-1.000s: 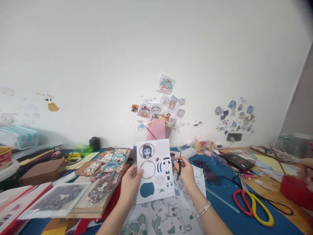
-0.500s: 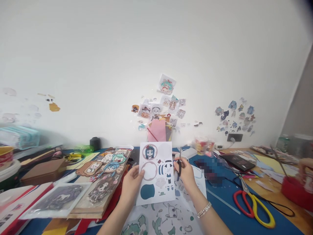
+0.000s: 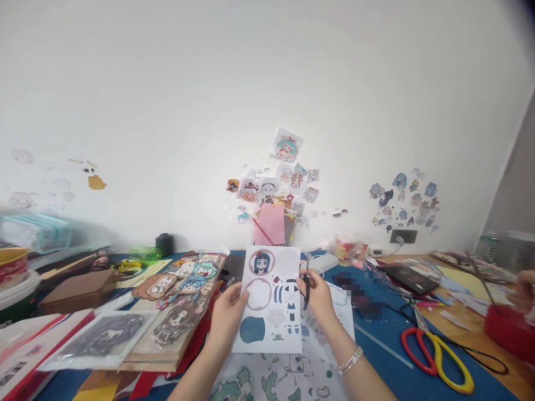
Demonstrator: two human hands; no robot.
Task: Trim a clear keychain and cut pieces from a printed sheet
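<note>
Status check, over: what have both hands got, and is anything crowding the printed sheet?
Left hand grips printed cut-out sheet at its left edge. Right hand holds small scissors at sheet's right edge. Nothing on the sheet.

The left hand (image 3: 228,314) grips the left edge of a printed sheet (image 3: 270,301), thumb on its face, and holds it upright above the table. The sheet carries a cartoon face in a ring, an empty ring and a dark teal shape. The right hand (image 3: 318,295) touches the sheet's right edge and holds small scissors (image 3: 307,278), blades pointing up. Below both hands lies a second printed sheet (image 3: 288,373). Well to the right of the right hand lie red-and-yellow scissors (image 3: 437,351) on the blue table (image 3: 384,334). Left of the left hand sits a stack of sticker sheets (image 3: 184,301).
</note>
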